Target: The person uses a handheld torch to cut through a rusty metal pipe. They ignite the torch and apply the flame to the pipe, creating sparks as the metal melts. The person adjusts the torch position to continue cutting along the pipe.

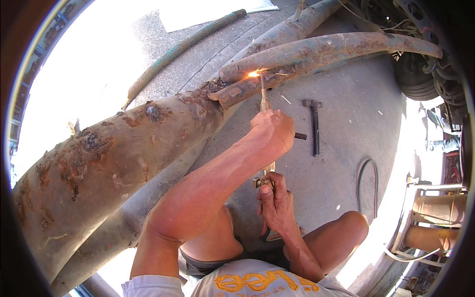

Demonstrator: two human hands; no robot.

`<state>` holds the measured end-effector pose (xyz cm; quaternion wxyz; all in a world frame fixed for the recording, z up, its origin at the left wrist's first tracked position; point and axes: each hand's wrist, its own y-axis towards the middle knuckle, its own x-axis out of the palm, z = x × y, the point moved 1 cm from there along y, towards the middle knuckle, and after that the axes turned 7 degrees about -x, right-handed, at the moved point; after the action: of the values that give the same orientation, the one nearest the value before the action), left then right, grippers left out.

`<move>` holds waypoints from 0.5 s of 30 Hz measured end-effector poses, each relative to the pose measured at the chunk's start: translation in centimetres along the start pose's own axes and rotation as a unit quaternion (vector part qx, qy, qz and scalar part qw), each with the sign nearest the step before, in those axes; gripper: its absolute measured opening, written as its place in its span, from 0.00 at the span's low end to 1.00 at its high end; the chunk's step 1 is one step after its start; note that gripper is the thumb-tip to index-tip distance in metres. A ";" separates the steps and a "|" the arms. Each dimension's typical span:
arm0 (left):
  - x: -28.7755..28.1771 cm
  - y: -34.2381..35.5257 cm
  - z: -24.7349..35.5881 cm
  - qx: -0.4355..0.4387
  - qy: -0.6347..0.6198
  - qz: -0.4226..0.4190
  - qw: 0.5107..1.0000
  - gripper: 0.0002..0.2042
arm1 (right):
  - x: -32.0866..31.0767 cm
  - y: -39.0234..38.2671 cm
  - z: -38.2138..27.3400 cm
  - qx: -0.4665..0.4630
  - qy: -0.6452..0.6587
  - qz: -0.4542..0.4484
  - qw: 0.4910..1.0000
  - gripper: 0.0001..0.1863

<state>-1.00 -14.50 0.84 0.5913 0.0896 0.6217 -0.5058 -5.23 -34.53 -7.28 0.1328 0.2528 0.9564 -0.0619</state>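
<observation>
A brass cutting torch (264, 97) points away from me, its flame (255, 74) and sparks at a short rusty pipe (235, 93) lying against a longer corroded pipe (302, 49). My left hand (273, 126) wraps round the torch's body, with a short dark bar beside its knuckles. Lower down, my right hand (273, 203) grips the torch's valve end, thumb by a knurled knob. A hose shows partly below it. A large flaking, rusty pipe (99, 153) runs along the left, beside my left arm.
A hammer (313, 128) and looped hoses (368, 183) lie on the concrete. A thin pipe (183, 49) and white sheet (208, 12) are at the back. Tyres (415, 84) and machinery are upper right; cylinders on a metal frame (430, 208) stand lower right. My bent knees are below.
</observation>
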 end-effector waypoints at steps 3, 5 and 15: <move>0.0 0.0 -0.1 0.002 -0.001 0.002 1.000 0.12 | 0.0 0.1 -0.2 0.006 -0.001 -0.002 1.000 0.19; 0.0 0.0 -0.1 0.000 -0.004 0.005 1.000 0.12 | -0.1 0.1 -0.5 0.009 -0.003 -0.003 1.000 0.19; 0.1 0.2 -0.1 0.005 0.001 -0.002 1.000 0.13 | -0.2 0.1 -0.9 0.028 0.009 -0.010 1.000 0.21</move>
<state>-0.97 -14.42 0.64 0.5894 0.0919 0.6199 -0.5098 -5.19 -34.35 -6.40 0.1161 0.2478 0.9579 -0.0873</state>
